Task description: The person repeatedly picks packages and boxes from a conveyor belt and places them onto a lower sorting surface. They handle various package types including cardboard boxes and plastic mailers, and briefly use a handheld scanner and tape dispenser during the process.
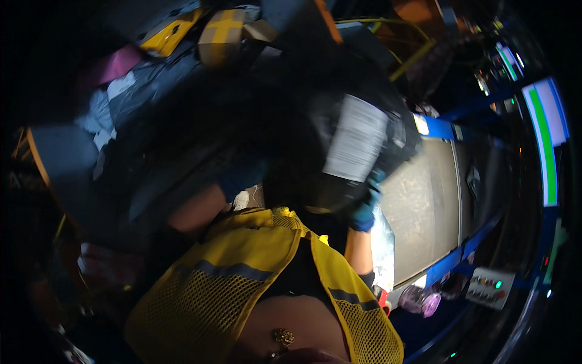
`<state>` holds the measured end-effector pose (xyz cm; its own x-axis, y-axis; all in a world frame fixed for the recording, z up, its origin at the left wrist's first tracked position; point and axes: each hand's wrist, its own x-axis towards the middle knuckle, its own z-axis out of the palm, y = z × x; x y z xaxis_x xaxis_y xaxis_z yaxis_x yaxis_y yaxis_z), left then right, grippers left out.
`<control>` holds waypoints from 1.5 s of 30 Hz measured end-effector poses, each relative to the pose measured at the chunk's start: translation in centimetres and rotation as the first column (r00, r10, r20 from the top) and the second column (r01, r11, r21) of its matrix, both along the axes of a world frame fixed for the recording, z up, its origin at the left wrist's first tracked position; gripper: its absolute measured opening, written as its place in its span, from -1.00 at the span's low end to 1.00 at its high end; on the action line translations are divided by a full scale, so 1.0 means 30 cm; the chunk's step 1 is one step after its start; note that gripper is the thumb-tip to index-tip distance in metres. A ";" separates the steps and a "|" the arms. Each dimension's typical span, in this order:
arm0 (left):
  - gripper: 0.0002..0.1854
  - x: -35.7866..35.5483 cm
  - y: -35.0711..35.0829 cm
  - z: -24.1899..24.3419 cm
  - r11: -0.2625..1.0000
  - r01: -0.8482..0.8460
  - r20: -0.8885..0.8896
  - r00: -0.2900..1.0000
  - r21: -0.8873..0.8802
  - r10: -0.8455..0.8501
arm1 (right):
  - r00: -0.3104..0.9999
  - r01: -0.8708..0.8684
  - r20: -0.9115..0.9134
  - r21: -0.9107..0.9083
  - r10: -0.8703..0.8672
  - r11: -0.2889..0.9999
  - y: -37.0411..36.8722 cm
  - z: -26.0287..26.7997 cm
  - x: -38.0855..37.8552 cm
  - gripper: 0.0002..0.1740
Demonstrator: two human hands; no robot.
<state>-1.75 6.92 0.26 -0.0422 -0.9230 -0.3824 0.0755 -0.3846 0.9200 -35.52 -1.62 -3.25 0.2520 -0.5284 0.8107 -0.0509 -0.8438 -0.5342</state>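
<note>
A black plastic mailing parcel with a white printed label is in front of my body, slightly blurred. My right hand, in a teal and blue glove, grips its lower right edge. In deep shadow on the other side is my left hand, also in a dark blue glove. It lies against dark material, and its fingers are too dark to make out. Whether that material belongs to the same parcel cannot be told.
Farther off lie a taped cardboard box, a yellow mailer, a pink package and grey plastic bags. A blue-framed conveyor belt runs on the right, near a control box, a clear jar and a lit screen.
</note>
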 end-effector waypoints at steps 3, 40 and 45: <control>-0.54 -0.077 -0.026 0.137 0.969 0.195 0.073 0.980 -0.149 -0.186 | 0.971 0.225 0.093 -0.022 -0.222 0.974 0.001 0.063 -0.258 -0.48; -0.53 0.356 0.288 0.060 0.749 0.509 0.777 0.630 -0.424 0.012 | 0.803 -0.520 0.571 0.812 0.172 -0.266 -0.105 0.111 0.541 -0.63; -0.14 0.388 0.150 0.124 0.868 0.039 0.489 0.838 -0.495 0.241 | 0.852 -0.473 0.495 0.867 0.168 -0.157 -0.114 0.109 0.520 -0.78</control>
